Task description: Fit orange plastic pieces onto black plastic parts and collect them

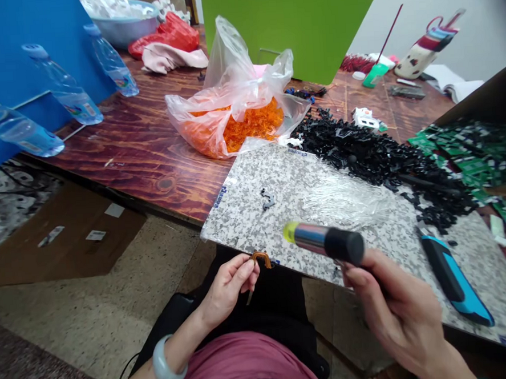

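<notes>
My left hand (231, 285) pinches a small orange plastic part (261, 258) at the near edge of a speckled grey board (254, 209). My right hand (393, 309) is closed round the handle of a small hammer (325, 241) with a metal head, a yellow tip and a black end, held just above the board. A single small black part (268, 199) lies on the board beyond the orange piece. A pale bangle sits on my left wrist.
A clear bag of orange parts (235, 119) stands behind the board. A heap of black parts (375, 159) spreads to its right, beside green boards (469, 153). A blue-and-black tool (453, 280) lies on the board's right. Water bottles (65, 92) lie at left on the wooden table (147, 144).
</notes>
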`<state>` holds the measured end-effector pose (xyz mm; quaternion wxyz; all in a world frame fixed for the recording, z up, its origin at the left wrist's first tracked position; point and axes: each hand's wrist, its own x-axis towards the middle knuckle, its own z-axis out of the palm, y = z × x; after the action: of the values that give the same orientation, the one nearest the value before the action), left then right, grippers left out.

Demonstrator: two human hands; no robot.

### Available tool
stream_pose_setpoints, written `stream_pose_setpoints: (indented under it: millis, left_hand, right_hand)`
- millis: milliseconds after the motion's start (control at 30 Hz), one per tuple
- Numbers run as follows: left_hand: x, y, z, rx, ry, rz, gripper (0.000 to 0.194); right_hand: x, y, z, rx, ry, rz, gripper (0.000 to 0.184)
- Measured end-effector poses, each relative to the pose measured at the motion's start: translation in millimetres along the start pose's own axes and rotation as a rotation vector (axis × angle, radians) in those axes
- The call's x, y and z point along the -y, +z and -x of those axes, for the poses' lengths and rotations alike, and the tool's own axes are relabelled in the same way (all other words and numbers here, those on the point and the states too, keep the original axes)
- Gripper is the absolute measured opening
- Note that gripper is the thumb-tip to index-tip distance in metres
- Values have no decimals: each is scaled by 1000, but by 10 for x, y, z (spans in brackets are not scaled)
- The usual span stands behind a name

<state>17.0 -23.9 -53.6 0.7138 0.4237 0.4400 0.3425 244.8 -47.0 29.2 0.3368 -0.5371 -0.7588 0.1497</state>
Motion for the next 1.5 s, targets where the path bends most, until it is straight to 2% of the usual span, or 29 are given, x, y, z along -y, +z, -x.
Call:
stream_pose_setpoints:
  millis: [133,200,400,567,667,767,833,933,1000,1100,1167,1233,1333,1433,1500]
  left_hand:
    - [-4,-10,5,2,10,-25,32]
    - [-1,-19,7,1,15,-37,32]
    - [0,-41,50,66,78,-118,28]
    - [-72,-55,138,166,216,-380,25]
    - [-93,-50,171,193,296,-492,22]
    - [-86,-40,178,196,377,-555,19]
    - [-82,-34,175,203,426,-586,19]
    - [-80,-17,174,246,467,-626,20]
    - [-67,17,176,306,455,-657,20]
    - [2,96,165,412,344,-717,21]
    - [78,137,137,434,263,-777,25]
    - [154,144,93,439,214,-838,29]
    - [224,85,23,421,201,-862,32]
    - [244,-11,-26,394,201,-853,32]
    - [255,-61,-43,368,207,-828,31]
  right_hand:
    - [-78,137,68,194,23,15,13]
    - [-150,183,70,228,63,55,12]
    - [-351,151,-47,40,-20,172,9]
    - [-663,264,-124,-17,-63,344,14]
    - [-726,292,-128,-12,-37,347,14]
    - [-588,243,-113,-24,-35,311,14]
    - [-408,202,-79,-10,-43,199,16]
    - [-107,199,26,115,-52,-48,26]
    - [53,251,127,181,-49,-162,25]
    - [139,369,316,185,28,-167,18]
    - [64,404,498,150,116,-90,22]
    - [-90,340,778,90,208,16,21]
    - [-340,9,1416,-30,365,209,16]
    - [-497,-504,2156,-153,471,415,18]
    - [-547,-829,2554,-218,509,535,14]
